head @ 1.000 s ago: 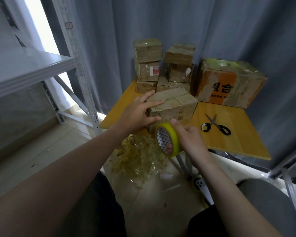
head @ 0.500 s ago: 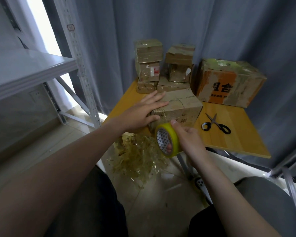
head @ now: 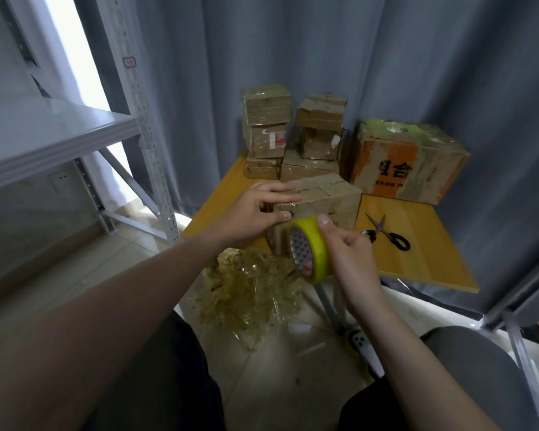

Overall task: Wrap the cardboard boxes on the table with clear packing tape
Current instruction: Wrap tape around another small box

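Boxes first: the cardboard box (head: pixel 327 197) I am taping sits at the worktop's (head: pixel 417 262) near edge. My left hand (head: pixel 252 213) lies flat on its top, fingers straight. My right hand (head: pixel 349 259) grips the tape roll (head: pixel 313 247) just in front of its near face. Scissors (head: pixel 386 234) lie right on bare wood. Small stacked boxes (head: pixel 268 132) and a large printed box (head: pixel 408 163) crowd the back. Crumpled tape (head: pixel 249 290) litters the floor below.

The tape roll (head: pixel 317 248) gripped in our right hand (head: pixel 352 262) is yellow, its core latticed in grey and white triangles. Just beyond the grip the box (head: pixel 327 197) is dull brown; right of it, black-handled scissors (head: pixel 386 233) on the orange-yellow table (head: pixel 417 262).
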The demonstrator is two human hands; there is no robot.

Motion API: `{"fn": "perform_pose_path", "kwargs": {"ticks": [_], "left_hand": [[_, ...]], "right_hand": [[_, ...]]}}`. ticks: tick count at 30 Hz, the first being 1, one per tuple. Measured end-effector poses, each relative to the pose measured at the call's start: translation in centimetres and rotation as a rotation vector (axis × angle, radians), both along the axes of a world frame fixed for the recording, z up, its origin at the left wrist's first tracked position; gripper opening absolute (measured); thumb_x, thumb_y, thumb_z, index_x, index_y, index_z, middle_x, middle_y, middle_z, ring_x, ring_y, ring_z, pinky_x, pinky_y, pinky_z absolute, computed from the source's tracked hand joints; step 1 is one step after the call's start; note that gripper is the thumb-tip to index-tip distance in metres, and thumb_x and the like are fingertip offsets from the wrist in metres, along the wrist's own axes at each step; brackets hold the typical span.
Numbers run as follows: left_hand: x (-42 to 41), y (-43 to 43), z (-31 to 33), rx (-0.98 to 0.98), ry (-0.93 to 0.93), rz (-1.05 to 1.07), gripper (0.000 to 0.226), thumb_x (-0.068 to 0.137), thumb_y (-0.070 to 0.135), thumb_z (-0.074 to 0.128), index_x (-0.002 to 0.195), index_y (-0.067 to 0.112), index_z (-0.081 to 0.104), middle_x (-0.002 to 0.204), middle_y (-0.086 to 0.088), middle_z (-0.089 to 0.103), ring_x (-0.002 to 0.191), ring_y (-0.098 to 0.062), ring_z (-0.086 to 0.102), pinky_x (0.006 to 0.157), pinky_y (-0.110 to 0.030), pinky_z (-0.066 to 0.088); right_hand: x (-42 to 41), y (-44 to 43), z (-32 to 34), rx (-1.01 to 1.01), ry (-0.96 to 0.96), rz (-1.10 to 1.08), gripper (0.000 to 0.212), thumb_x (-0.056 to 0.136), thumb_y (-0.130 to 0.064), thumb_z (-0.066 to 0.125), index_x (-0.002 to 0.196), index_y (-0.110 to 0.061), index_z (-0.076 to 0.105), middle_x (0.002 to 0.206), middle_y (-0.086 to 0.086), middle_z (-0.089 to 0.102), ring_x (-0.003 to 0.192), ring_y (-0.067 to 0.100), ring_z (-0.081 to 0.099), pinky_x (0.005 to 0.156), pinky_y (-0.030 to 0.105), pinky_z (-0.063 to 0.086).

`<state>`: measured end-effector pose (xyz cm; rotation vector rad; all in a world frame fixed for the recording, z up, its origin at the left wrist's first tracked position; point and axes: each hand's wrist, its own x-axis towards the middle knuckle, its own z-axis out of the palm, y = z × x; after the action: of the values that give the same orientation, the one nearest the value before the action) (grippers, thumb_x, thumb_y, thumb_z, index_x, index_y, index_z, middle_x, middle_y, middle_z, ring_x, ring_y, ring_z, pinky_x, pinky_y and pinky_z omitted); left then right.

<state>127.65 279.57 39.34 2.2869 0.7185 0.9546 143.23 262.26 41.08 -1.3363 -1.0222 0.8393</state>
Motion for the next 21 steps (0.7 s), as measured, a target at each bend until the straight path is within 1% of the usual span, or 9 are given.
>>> {"fn": "perform_pose_path", "kwargs": {"ticks": [3,6,8,11,13,15,17,19,21], "left_hand": [[0.6,0.1,0.4,-0.144,-0.133,0.047,0.037,0.094,0.016,0.074,0.125,0.037,0.072,0.137,0.018,0.063,0.134,-0.004,0.052,0.112,-0.026,0.042],[1.0,1.1,0.8,-0.418,-0.232,0.136,0.031,0.1,0.023,0.068,0.124,0.04,0.072,0.131,0.013,0.067,0.122,-0.009,0.063,0.096,-0.029,0.058],[1.2,1.8,0.7,-0.558,-0.257,0.228,0.027,0.102,0.026,0.063,0.126,0.038,0.071,0.124,0.009,0.068,0.113,-0.015,0.067,0.086,-0.036,0.063],[2.2,2.3,-0.1,-0.568,-0.316,0.298,0.023,0.106,0.023,0.056,0.127,0.023,0.064,0.111,0.01,0.067,0.112,-0.018,0.066,0.074,-0.019,0.053],[2.3,2.5,-0.4,-0.624,-0.316,0.284,0.019,0.107,0.02,0.053,0.124,0.027,0.057,0.111,0.009,0.065,0.113,-0.018,0.063,0.076,-0.015,0.05],[1.2,3.5,-1.3,-0.724,-0.295,0.2,0.037,0.1,0.015,0.059,0.133,0.03,0.05,0.127,0.002,0.062,0.124,-0.023,0.058,0.096,-0.027,0.051],[-0.4,4.2,-2.4,-0.771,-0.228,0.077,0.082,0.087,0.017,0.074,0.155,0.029,0.03,0.147,-0.001,0.05,0.135,-0.023,0.05,0.112,-0.038,0.046],[-1.0,4.1,-3.5,-0.706,-0.097,0.08,0.127,0.074,0.024,0.091,0.164,0.03,0.002,0.161,0.001,0.033,0.144,-0.018,0.037,0.117,-0.036,0.037],[-0.3,3.7,-4.5,-0.572,0.009,0.201,0.15,0.062,0.03,0.1,0.163,0.028,-0.011,0.166,0.003,0.018,0.147,-0.011,0.023,0.117,-0.032,0.029]], "right_hand": [[0.3,0.3,1.5,0.091,0.0,0.051,0.03,0.104,-0.027,0.059,0.094,-0.004,0.075,0.068,0.01,0.075,0.057,0.018,0.072,0.053,0.025,0.058],[0.4,2.1,2.0,0.116,-0.049,0.11,0.021,0.104,-0.016,0.058,0.104,0.001,0.07,0.067,-0.005,0.073,0.059,0.003,0.067,0.057,0.014,0.051],[0.4,4.5,1.9,0.148,-0.094,0.056,0.021,0.104,-0.021,0.06,0.097,-0.004,0.071,0.064,-0.011,0.07,0.059,-0.002,0.063,0.057,0.012,0.048],[0.2,8.4,1.6,0.191,-0.084,-0.052,0.031,0.104,-0.032,0.06,0.078,-0.015,0.069,0.058,-0.012,0.063,0.056,0.0,0.057,0.055,0.016,0.046],[-0.4,10.0,1.7,0.22,-0.063,-0.052,0.039,0.106,-0.029,0.057,0.068,-0.019,0.061,0.052,-0.012,0.058,0.05,-0.002,0.052,0.052,0.014,0.042],[-0.8,11.2,1.4,0.233,-0.046,-0.044,0.043,0.108,-0.024,0.052,0.064,-0.021,0.055,0.048,-0.014,0.055,0.046,-0.004,0.049,0.05,0.011,0.038],[-0.8,12.1,0.7,0.248,-0.016,-0.065,0.045,0.109,-0.022,0.05,0.064,-0.019,0.055,0.048,-0.015,0.055,0.047,-0.005,0.049,0.05,0.011,0.039],[-0.7,13.0,0.2,0.261,0.006,-0.075,0.044,0.109,-0.023,0.049,0.071,-0.005,0.064,0.055,-0.013,0.059,0.054,-0.004,0.053,0.055,0.015,0.044],[-0.8,13.7,0.0,0.258,-0.011,-0.079,0.046,0.109,-0.028,0.049,0.081,0.003,0.067,0.06,-0.01,0.062,0.059,-0.001,0.058,0.059,0.019,0.049]]}}
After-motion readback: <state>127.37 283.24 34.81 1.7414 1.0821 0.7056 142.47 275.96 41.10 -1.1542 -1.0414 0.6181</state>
